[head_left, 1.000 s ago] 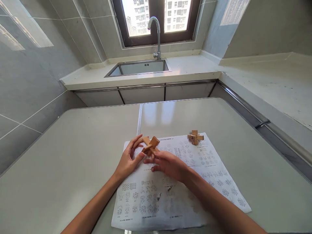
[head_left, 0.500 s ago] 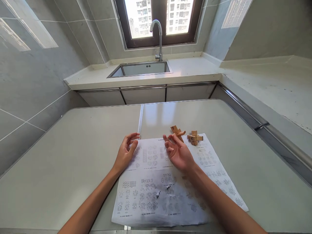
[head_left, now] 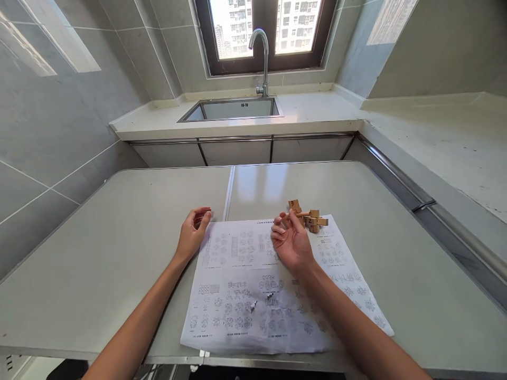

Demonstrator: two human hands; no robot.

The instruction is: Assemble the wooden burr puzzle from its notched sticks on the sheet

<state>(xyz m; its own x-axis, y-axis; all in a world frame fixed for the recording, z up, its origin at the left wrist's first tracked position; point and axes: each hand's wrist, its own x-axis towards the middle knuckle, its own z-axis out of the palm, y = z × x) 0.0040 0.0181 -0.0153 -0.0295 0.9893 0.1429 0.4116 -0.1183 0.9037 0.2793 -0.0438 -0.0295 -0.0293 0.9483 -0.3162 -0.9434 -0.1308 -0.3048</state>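
My left hand (head_left: 192,232) rests on the table at the upper left corner of a printed sheet (head_left: 237,269), its fingers loosely curved and apart, with nothing in them. Over the top of the sheet lies my right hand (head_left: 293,243), palm turned up and fingers half curled; no object shows in the palm. Right behind its thumb and fingers is a wooden interlocking puzzle (head_left: 294,205), partly hidden and apparently touched by the hand. Beside it stands a second wooden puzzle (head_left: 315,221) of crossed, numbered bars, close against the first. The sheet carries rows of small diagrams and two small tears.
The pale table (head_left: 99,264) has a seam down its middle. Beyond its far edge are a counter (head_left: 317,108), a sink (head_left: 237,110) and a tap (head_left: 264,63) below a window. Another counter (head_left: 443,137) with a metal rail runs along the right.
My right hand has shifted right, and the first puzzle has moved right with it, up to the second. My left hand has moved left and away. The view has tilted slightly downward.
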